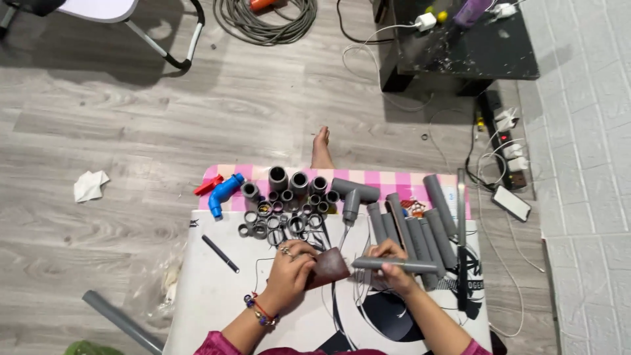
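My left hand (289,273) grips a brown piece of sandpaper (328,267) against the left end of a thin grey pipe (401,265). My right hand (391,263) holds that pipe level over the small table (210,289). Just beyond my hands lie several grey pipe lengths (420,230) side by side, a grey tee assembly (353,194) and a cluster of short grey couplings and rings (289,204). A blue pipe elbow (223,192) and a red piece (208,186) sit at the far left of the table.
A black pen (220,254) lies on the table's left. A grey pipe (121,321) and crumpled paper (90,185) lie on the wooden floor. A phone (511,202), power strip (503,135), coiled cable (266,20) and dark cabinet (460,46) are further off. A bare foot (321,148) shows beyond the table.
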